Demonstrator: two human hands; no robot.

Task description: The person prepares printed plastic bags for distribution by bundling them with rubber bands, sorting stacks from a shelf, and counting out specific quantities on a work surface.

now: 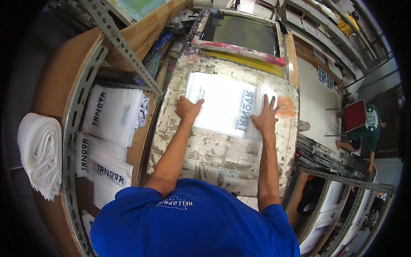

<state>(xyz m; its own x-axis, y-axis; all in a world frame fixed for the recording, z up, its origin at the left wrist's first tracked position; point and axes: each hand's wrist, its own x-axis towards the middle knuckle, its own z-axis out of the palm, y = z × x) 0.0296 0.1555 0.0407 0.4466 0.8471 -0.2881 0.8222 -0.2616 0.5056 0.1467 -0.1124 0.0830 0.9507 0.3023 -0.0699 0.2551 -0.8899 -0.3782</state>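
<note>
Both hands flat, fingers spread: left hand (pixel 187 109) on left edge, right hand (pixel 265 118) on right edge of white printed plastic bag (pixel 222 105), centre of paint-crusted print table (pixel 205 150). Looks thin, floppy, slippery; press edges, don't pinch middle

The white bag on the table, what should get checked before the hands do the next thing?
1. White bag flat on the table: ok.
2. Left hand pressing the bag's left edge: ok.
3. Right hand on its right side, fingers spread: ok.
4. Screen frame lifted clear behind the bag: ok.
5. Ink dry on the bag: cannot tell.
6. Orange scrap clear of the bag: cannot tell.
</note>
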